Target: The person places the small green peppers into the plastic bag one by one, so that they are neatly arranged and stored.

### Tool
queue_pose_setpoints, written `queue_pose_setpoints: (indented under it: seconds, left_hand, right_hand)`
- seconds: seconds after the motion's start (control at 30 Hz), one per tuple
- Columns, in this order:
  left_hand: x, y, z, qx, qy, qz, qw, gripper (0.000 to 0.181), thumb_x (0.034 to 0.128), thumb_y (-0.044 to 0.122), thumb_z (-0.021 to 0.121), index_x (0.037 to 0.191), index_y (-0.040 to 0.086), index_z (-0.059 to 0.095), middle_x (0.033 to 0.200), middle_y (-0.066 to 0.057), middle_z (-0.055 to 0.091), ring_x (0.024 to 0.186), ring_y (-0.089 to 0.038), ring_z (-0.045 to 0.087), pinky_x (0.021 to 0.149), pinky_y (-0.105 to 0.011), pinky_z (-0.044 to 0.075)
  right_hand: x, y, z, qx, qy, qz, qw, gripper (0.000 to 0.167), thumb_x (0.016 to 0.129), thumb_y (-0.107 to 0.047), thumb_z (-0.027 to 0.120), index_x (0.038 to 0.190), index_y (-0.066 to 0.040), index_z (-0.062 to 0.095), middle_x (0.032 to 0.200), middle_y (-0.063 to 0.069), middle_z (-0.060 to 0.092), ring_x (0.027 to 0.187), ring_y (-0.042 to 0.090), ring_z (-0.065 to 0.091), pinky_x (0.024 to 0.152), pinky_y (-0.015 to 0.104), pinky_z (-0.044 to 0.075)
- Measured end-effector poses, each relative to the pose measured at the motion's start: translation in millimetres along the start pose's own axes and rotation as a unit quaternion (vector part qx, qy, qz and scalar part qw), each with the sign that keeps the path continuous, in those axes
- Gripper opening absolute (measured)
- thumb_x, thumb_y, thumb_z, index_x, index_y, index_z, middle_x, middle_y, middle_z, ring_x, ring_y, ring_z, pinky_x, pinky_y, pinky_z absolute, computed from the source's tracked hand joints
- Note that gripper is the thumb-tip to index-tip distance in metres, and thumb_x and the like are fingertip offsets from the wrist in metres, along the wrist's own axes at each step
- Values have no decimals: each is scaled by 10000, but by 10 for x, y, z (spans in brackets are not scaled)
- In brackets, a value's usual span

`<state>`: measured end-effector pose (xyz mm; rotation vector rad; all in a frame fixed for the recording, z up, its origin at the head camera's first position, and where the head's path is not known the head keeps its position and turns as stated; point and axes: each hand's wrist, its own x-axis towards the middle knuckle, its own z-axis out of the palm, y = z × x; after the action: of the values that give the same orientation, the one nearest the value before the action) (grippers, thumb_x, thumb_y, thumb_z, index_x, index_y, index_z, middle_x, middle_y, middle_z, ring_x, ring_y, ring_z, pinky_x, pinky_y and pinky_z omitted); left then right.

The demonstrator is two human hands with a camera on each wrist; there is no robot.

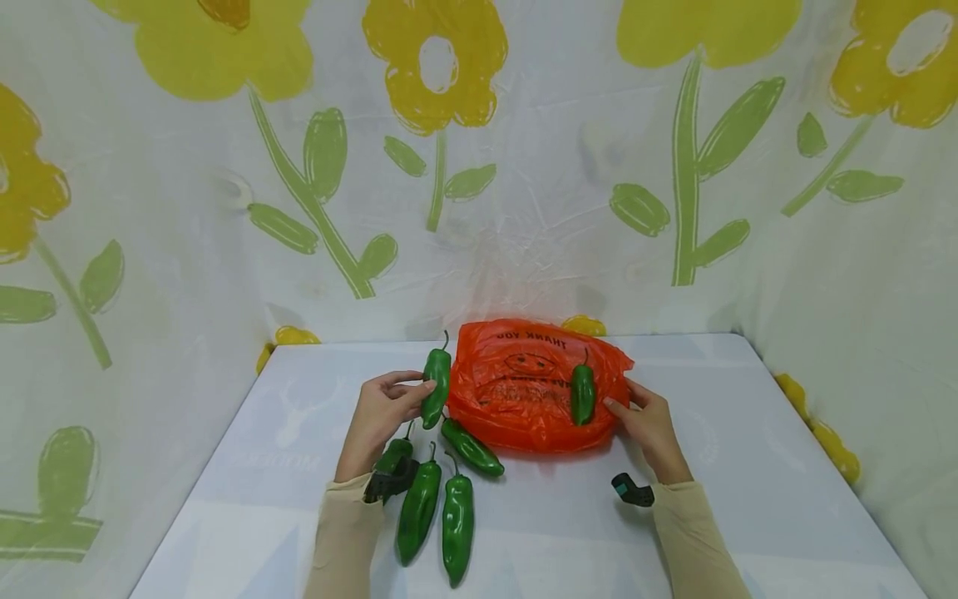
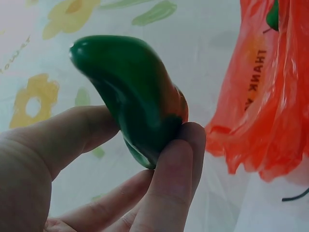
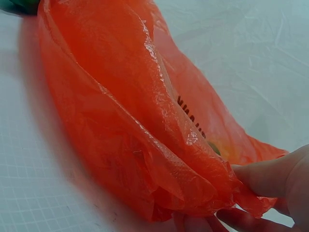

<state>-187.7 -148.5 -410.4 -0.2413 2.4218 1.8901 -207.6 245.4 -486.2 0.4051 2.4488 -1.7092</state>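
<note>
My left hand (image 1: pixel 385 413) pinches a green pepper (image 1: pixel 437 388) between thumb and fingers, stem up, at the left edge of a red plastic bag (image 1: pixel 516 399). In the left wrist view the held pepper (image 2: pixel 130 92) fills the middle, with the bag (image 2: pixel 263 121) to its right. My right hand (image 1: pixel 649 420) grips the bag's right edge; the right wrist view shows thumb and fingers of that hand (image 3: pixel 275 188) on the gathered plastic (image 3: pixel 120 121). Another green pepper (image 1: pixel 582 394) lies in the bag's right part.
Several green peppers lie on the white table (image 1: pixel 554 532) in front of and left of the bag: one (image 1: pixel 471 448) close to its front edge, two (image 1: pixel 419 512) (image 1: pixel 458 529) nearer me, another (image 1: pixel 394 457) partly behind the left wrist camera. A flowered curtain (image 1: pixel 539 183) stands behind.
</note>
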Motion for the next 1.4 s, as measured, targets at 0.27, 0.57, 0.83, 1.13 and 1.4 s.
queue_pose_setpoints:
  seconds: [0.27, 0.57, 0.83, 1.13, 1.4]
  left_hand:
    - [14, 32, 104, -257, -99, 23, 9996, 469, 907, 306, 808, 1272, 36, 689, 990, -104, 773, 804, -143, 761, 840, -321, 636]
    - [13, 94, 169, -245, 2, 162, 9996, 439, 904, 313, 811, 1230, 38, 708, 904, -71, 789, 759, -142, 758, 812, -315, 638]
    - [20, 145, 253, -131, 19, 299, 9995, 446, 911, 309, 802, 1233, 13, 713, 921, -93, 804, 670, -121, 727, 738, -308, 639]
    - [29, 174, 326, -104, -45, 380, 9992, 417, 923, 285, 789, 1228, 9, 724, 978, -152, 804, 682, -116, 735, 712, -296, 636]
    - [44, 193, 417, -169, -214, 403, 9988, 413, 913, 305, 799, 1217, 34, 731, 995, -144, 805, 698, -161, 749, 745, -310, 633]
  right_hand:
    - [2, 28, 15, -2, 58, -64, 10000, 663, 1041, -219, 606, 1618, -68, 316, 1614, 265, 388, 1446, 412, 415, 1170, 527, 436]
    - [-10, 28, 37, 12, 82, -101, 9999, 657, 1037, -207, 611, 1614, -64, 329, 1609, 268, 394, 1451, 418, 424, 1154, 518, 446]
    - [0, 36, 31, -67, 140, -137, 9998, 658, 1034, -222, 616, 1612, -71, 338, 1593, 267, 418, 1375, 408, 510, 1117, 482, 494]
    - [23, 53, 62, 6, 139, -98, 9999, 647, 1028, -202, 622, 1605, -75, 358, 1596, 254, 423, 1389, 406, 488, 1108, 490, 492]
    - [5, 20, 31, -53, 163, -155, 9997, 650, 1032, -212, 621, 1605, -62, 352, 1589, 269, 424, 1375, 415, 510, 1100, 480, 494]
